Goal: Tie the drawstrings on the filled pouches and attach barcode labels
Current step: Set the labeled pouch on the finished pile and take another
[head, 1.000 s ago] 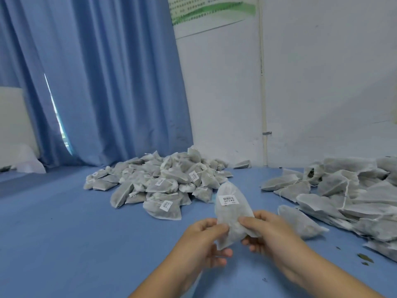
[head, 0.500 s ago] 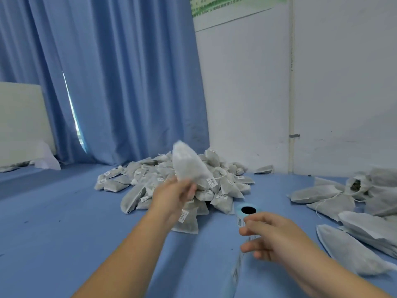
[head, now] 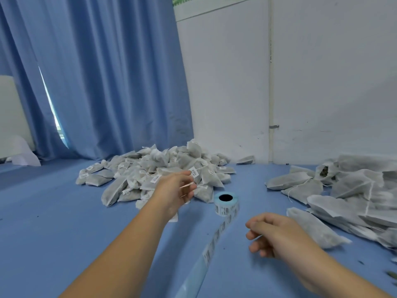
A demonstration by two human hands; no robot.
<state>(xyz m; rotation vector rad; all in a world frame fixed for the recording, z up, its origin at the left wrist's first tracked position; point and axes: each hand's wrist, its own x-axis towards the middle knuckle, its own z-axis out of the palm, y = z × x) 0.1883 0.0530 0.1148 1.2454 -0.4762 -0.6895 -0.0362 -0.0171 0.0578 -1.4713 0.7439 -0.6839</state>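
Note:
A heap of filled grey pouches with barcode labels (head: 159, 171) lies at the back centre of the blue table. My left hand (head: 175, 191) reaches out just in front of the heap with relaxed fingers and holds no pouch. A thin white sliver shows by its fingertips, and I cannot tell what it is. A roll of barcode labels (head: 226, 204) stands upright between my hands, its strip (head: 214, 239) trailing toward me. My right hand (head: 269, 233) hovers loosely curled and empty, right of the strip. A second heap of pouches without labels (head: 352, 190) lies at the right.
A blue curtain (head: 103, 78) hangs behind the labelled heap and a white wall (head: 322, 82) stands behind the table. One stray pouch (head: 246, 160) lies by the wall. Blue table surface (head: 53, 222) spreads out at the left.
One second ago both hands held a labelled pouch. My left hand carried it to the labelled heap and let it go. My right hand drew back beside the label roll.

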